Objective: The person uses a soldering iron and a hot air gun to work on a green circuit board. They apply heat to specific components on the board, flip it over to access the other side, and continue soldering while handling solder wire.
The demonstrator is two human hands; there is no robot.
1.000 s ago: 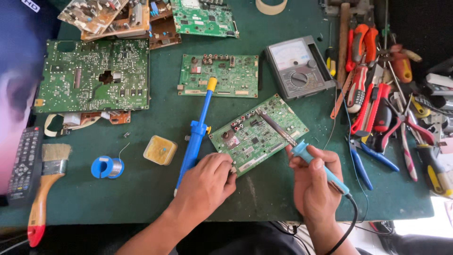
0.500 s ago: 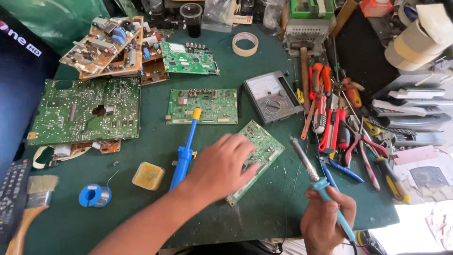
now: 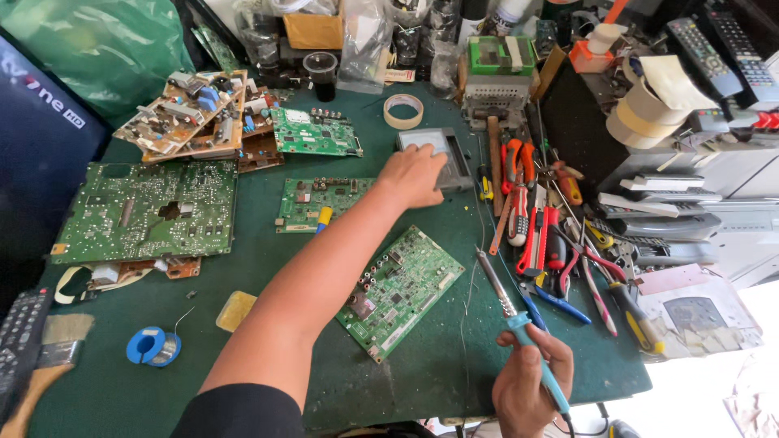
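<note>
The soldering iron (image 3: 519, 324) is held in the right hand (image 3: 531, 381), grip closed round its blue handle; light, stiff, best kept by the handle. The meter (image 3: 442, 154), boxy and fragile, lies on the tabletop (image 3: 454, 373) under the left hand (image 3: 414, 174), fingers flat.

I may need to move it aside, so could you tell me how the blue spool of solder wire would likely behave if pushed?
The blue spool of solder wire lies flat on the green table, so it would probably slide rather than roll. Its loose wire end sticks up and looks bendy, likely to snag. It is probably heavy for its size.
</note>
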